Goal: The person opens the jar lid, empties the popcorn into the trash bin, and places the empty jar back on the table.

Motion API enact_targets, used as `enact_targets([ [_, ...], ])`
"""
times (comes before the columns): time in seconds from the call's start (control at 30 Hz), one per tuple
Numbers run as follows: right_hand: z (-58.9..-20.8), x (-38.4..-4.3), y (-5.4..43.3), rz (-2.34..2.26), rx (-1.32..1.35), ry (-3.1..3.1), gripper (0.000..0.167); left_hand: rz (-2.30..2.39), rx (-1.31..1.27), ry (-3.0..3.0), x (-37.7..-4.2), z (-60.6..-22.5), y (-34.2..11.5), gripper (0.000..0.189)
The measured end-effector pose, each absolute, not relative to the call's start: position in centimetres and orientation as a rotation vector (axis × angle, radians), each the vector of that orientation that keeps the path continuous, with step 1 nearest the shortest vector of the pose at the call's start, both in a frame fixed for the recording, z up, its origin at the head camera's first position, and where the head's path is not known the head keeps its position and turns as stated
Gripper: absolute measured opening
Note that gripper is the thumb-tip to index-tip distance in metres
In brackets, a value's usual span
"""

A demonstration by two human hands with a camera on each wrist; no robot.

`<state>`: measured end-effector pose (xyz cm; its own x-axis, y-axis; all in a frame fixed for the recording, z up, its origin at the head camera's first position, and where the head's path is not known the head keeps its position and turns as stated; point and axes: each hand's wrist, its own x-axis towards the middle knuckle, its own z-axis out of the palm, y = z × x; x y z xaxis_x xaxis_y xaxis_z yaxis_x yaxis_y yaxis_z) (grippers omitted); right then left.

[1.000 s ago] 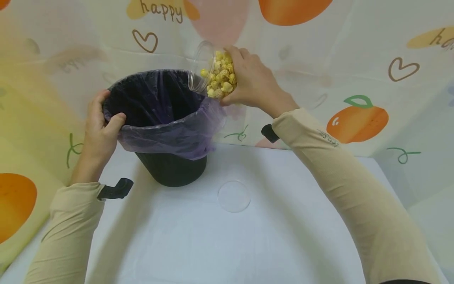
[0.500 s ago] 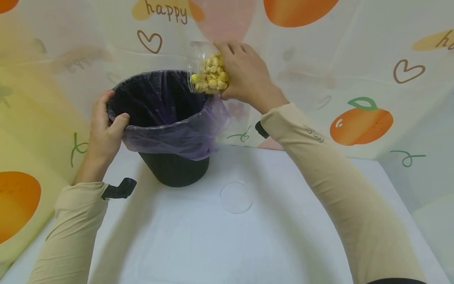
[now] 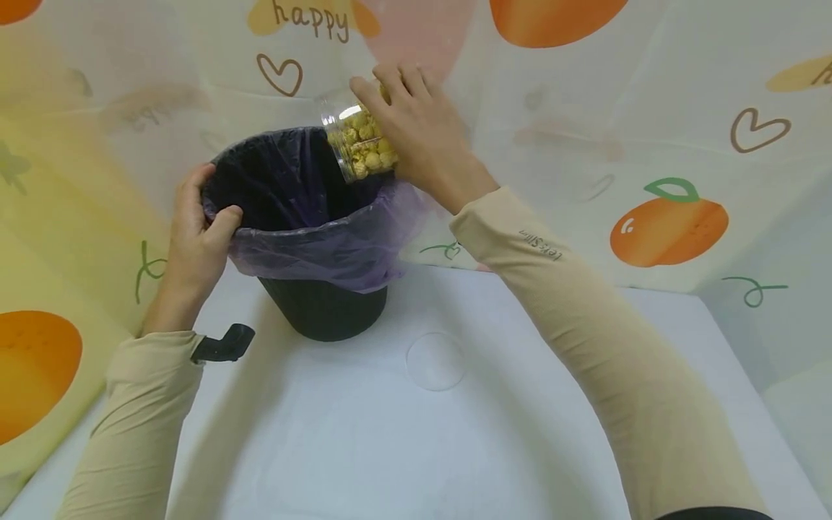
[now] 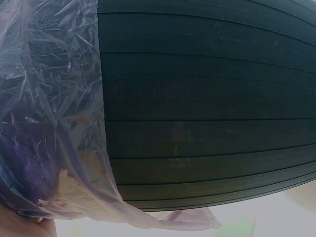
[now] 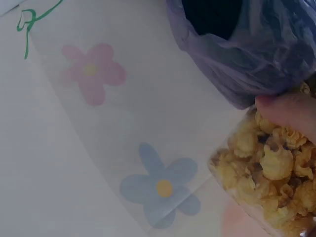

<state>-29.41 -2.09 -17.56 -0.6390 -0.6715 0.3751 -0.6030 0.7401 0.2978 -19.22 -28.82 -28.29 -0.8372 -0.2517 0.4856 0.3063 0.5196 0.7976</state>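
My left hand (image 3: 198,242) grips the left rim of a black trash can (image 3: 325,310), its thumb over the edge. A translucent purple bag (image 3: 312,256) lines the can and folds down outside it; in the left wrist view the bag (image 4: 54,74) overlaps the ribbed can wall (image 4: 207,98). My right hand (image 3: 422,130) holds a clear jar (image 3: 331,112) tipped with its mouth down and left over the can's right rim. Yellow popcorn (image 3: 367,144) fills much of the jar and reaches towards its mouth. In the right wrist view, a thumb (image 5: 289,111) presses on the jar over the popcorn (image 5: 276,163).
A clear round lid (image 3: 435,361) lies flat on the white table (image 3: 325,433), to the right of and in front of the can. A printed cloth backdrop (image 3: 552,144) stands close behind the can and at both sides.
My right hand has moved left with the jar and tipped its mouth further down over the can. Popcorn has slid towards the mouth. My left hand keeps its grip on the rim.
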Motion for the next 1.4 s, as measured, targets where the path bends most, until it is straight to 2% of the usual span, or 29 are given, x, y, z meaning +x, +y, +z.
enact_targets([
  [0.23,-18.3,-29.4,-2.4,-0.301,1.005,-2.303,0.070,-1.306,-0.040,-2.218,-19.4,-28.2,-28.6,0.064],
  [0.47,-19.0,-29.4,-2.5,-0.462,1.044,-2.204,0.079,-1.312,-0.050,-2.242,-19.3,-28.2,-28.3,0.066],
  [0.6,-19.5,-29.4,-2.5,-0.492,1.045,-2.101,0.073,-1.314,-0.049,-2.249,-19.3,-28.2,-28.2,0.066],
  [0.63,-19.6,-29.4,-2.4,-0.499,1.042,-2.085,0.076,-1.314,-0.049,-2.249,-19.2,-28.1,-28.2,0.065],
  [0.87,-19.8,-29.8,-2.4,-0.477,1.055,-2.010,0.063,-1.315,-0.038,-2.241,-19.3,-28.1,-28.3,0.065],
  [1.4,-19.9,-29.9,-2.0,-0.455,1.146,-2.001,0.067,-1.302,-0.047,-2.238,-19.6,-28.3,-28.2,0.065],
])
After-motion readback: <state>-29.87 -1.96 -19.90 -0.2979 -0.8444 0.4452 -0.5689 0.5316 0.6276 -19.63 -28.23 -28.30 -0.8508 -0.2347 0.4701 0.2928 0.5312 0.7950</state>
